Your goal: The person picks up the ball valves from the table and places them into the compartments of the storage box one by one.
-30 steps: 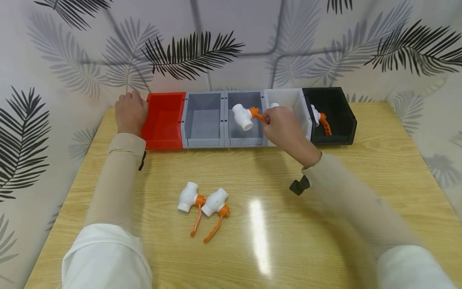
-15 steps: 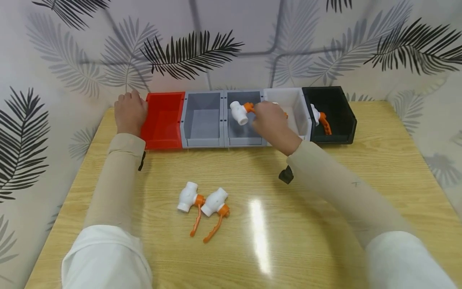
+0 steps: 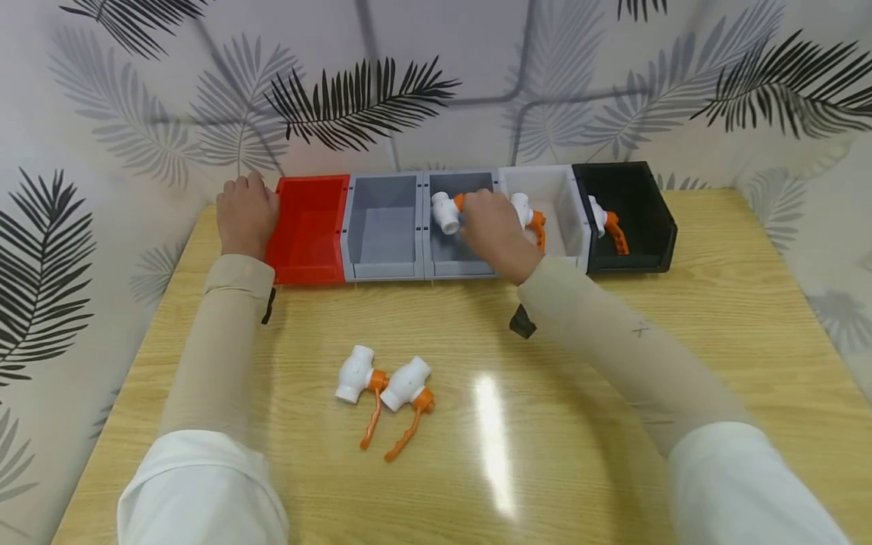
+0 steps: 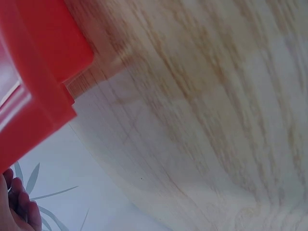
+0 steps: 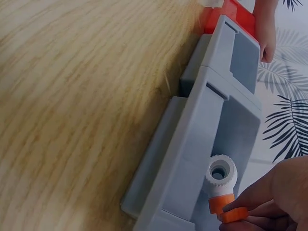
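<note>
My right hand (image 3: 500, 236) pinches the orange handle (image 5: 234, 215) of a white ball valve (image 3: 446, 213). The valve's body is inside the outline of the second grey bin (image 3: 463, 268), and one round opening shows in the right wrist view. At the far left, my left hand (image 3: 247, 217) grips the outer edge of the red bin (image 3: 309, 273), its fingers curled. Two more ball valves, the left one (image 3: 355, 374) and the right one (image 3: 407, 383), lie side by side on the table, handles toward me.
The bins stand in one row against the patterned wall. Left of the second grey bin is another grey bin (image 3: 384, 270). To its right, a white bin (image 3: 560, 198) and a black bin (image 3: 650, 227) each hold a ball valve. The wooden table (image 3: 409, 492) spreads in front.
My right hand has moved left and slightly down with its ball valve, from over the white bin's edge into the second grey bin. The valve in the white bin shows more. My left hand stays put.
</note>
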A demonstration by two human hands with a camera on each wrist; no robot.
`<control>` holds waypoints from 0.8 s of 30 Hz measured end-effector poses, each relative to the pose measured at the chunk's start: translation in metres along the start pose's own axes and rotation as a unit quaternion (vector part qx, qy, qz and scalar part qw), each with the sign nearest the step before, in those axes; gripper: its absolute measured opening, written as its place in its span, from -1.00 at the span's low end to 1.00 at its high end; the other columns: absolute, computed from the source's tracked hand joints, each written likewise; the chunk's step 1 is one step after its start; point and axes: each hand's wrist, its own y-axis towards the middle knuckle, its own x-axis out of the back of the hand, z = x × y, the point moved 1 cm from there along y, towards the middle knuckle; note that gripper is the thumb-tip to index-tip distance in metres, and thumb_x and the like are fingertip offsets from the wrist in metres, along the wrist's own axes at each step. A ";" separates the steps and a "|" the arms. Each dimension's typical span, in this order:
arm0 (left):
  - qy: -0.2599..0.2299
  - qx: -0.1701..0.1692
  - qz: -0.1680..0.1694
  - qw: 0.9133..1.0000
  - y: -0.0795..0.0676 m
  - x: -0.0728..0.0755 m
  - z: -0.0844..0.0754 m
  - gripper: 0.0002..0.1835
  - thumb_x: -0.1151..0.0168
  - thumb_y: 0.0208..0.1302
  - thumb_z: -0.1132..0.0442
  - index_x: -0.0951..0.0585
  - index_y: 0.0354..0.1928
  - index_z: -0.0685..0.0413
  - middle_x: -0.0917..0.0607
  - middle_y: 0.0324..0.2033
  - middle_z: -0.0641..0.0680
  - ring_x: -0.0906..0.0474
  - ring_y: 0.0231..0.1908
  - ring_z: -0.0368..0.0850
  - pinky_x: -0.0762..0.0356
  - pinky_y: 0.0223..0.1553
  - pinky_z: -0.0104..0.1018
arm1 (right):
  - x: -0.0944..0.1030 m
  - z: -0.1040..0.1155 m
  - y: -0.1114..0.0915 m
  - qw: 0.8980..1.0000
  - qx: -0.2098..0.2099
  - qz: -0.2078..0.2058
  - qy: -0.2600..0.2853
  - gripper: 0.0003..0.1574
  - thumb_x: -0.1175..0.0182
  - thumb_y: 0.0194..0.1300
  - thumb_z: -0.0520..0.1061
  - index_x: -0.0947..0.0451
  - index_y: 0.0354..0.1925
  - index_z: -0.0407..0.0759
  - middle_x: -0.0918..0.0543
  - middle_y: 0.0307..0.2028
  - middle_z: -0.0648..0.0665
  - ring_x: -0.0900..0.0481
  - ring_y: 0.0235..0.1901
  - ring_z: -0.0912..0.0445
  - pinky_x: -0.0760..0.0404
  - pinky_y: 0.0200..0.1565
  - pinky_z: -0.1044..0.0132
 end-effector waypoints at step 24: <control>0.004 0.007 0.001 1.000 0.002 -0.001 0.000 -0.64 0.35 0.28 0.18 -0.36 -0.18 0.34 -0.46 -0.26 0.33 -0.31 -0.22 0.27 -0.26 -0.13 0.09 | -0.025 0.004 -0.002 0.999 -0.017 0.008 -0.034 -0.78 -0.05 0.07 -0.17 -0.42 -0.65 -0.19 -0.48 -0.60 -0.17 -0.41 -0.66 0.05 -0.39 -0.68 0.22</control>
